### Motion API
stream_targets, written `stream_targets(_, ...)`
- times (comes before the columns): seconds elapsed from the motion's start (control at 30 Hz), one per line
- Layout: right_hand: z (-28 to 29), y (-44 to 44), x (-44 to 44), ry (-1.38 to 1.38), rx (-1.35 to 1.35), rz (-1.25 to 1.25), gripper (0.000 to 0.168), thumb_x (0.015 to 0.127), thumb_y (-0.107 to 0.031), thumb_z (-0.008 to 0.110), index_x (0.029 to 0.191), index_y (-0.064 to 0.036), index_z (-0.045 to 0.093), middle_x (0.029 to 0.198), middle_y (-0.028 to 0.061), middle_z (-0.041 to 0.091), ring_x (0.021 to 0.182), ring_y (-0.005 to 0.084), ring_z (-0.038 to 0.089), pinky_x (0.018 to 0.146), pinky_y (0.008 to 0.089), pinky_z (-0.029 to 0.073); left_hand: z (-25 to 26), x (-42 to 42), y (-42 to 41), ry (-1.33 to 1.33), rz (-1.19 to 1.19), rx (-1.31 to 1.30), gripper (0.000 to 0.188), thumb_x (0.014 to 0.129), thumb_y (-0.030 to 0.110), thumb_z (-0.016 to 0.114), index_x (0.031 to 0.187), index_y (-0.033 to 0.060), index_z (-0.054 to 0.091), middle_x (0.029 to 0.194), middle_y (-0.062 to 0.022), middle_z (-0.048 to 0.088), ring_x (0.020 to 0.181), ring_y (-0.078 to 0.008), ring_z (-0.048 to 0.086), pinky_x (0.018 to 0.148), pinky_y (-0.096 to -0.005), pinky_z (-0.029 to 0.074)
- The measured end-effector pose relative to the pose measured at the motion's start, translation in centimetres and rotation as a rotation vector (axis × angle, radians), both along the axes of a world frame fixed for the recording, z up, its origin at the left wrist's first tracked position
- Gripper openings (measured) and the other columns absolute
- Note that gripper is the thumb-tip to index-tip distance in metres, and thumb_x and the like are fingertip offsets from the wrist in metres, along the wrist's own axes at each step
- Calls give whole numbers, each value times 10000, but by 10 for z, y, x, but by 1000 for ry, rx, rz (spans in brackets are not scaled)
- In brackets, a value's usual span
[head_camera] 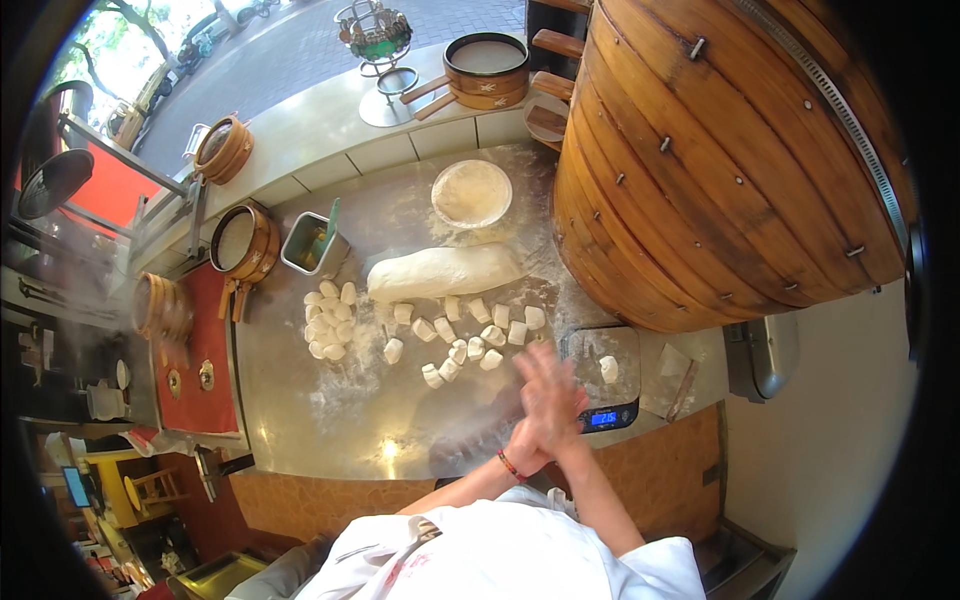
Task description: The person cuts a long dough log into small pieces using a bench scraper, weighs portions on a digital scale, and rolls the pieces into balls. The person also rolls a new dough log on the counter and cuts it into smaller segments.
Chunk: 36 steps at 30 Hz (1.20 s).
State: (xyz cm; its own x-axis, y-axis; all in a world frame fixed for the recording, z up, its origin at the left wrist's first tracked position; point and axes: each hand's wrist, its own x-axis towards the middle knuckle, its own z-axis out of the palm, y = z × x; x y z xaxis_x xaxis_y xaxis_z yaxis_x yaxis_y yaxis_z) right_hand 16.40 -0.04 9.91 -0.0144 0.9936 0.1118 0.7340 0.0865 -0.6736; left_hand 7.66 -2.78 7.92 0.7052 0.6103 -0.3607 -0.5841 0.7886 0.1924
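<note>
My left hand (525, 442), with a beaded bracelet at its wrist, and my right hand (553, 397) are pressed together over the front edge of the steel table (330, 442). Their fingers are blurred, and whether anything lies between the palms cannot be seen. Just right of them, a small dough piece (609, 369) rests on a digital kitchen scale (583, 352) with a lit display. Beyond my hands lie several cut dough pieces (444, 330), then a thick dough log (446, 273). Rounded dough pieces (328, 319) are grouped at the left.
A bowl of flour (472, 193) stands behind the log. A metal container (319, 247) with a green-handled utensil is at the back left, beside a bamboo steamer (244, 244). A dough scraper (679, 382) lies right of the scale. Large stacked bamboo steamers (720, 165) tower at the right.
</note>
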Motion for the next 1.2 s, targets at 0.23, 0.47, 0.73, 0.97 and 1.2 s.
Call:
stream_targets(0.23, -8, -10, 48, 3, 76, -248, 385, 971, -240, 516, 1293, -45, 600, 1437, 193, 492, 1358, 401, 422, 1150, 546, 276, 2, -22, 16, -3, 8, 21, 383, 1074, 427, 422, 1208, 119, 605, 1210, -50, 604, 1121, -170, 544, 962, -384, 457)
stream_targets(0.47, -31, -21, 106, -261, -61, -343, 357, 856, -128, 673, 1195, -32, 614, 1246, 190, 564, 1156, 385, 527, 1003, 482, 420, 12, -49, 31, 442, -69, -178, 526, 1040, 467, 512, 639, 186, 319, 549, 80, 242, 453, -64, 184, 411, -256, 134)
stream_targets(0.73, -11, -4, 45, 327, -308, -303, 332, 976, -193, 598, 1264, -28, 600, 1034, 218, 690, 897, 334, 674, 788, 431, 526, -15, -76, 21, 376, 93, 76, 439, 1055, 388, 483, 1250, 18, 614, 1303, -162, 621, 1218, -266, 586, 1081, -415, 458)
stream_targets(0.97, 15, -8, 18, 296, -68, -131, 369, 894, -152, 668, 1255, -82, 634, 1203, 140, 667, 1153, 293, 585, 1009, 455, 433, 10, -68, 39, 78, 208, -83, 672, 1071, 514, 311, 1347, -67, 505, 1393, -209, 540, 1315, -317, 510, 1139, -459, 391)
stream_targets(1.2, 15, -27, 11, 32, 91, 98, 347, 845, -123, 692, 1185, -63, 654, 1091, 124, 687, 1039, 320, 626, 1018, 473, 418, 4, -43, 30, 115, 98, -134, 727, 1037, 574, 390, 1530, 65, 228, 1490, -183, 448, 1328, -332, 499, 1101, -476, 409)
